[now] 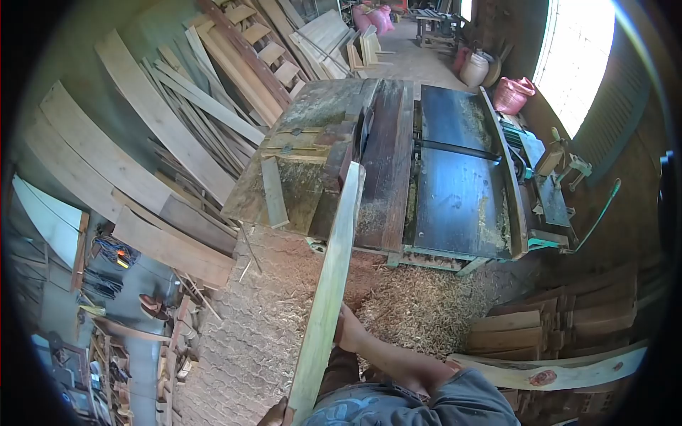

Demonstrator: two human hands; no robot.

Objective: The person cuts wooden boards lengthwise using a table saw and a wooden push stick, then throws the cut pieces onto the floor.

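A long, pale wooden board (323, 312) slants from the bottom of the view up to the worn saw table (312, 106), its far end lying over the table's front part. Partway along, my right hand (348, 330) is closed on the board's right edge. Close to the bottom edge of the view, my left hand (275, 413) grips the board's near end; it shows only in part. Beyond the board's tip, a dark blade-like piece (364, 135) stands in the table. A short wood offcut (274, 192) lies on the table's left side.
Right of the saw table sits a planer with dark metal beds (455, 199) and a fence (506, 177). Planks (163, 121) lean along the left wall. Shavings (419, 302) cover the floor, and stacked boards (518, 330) lie at the right.
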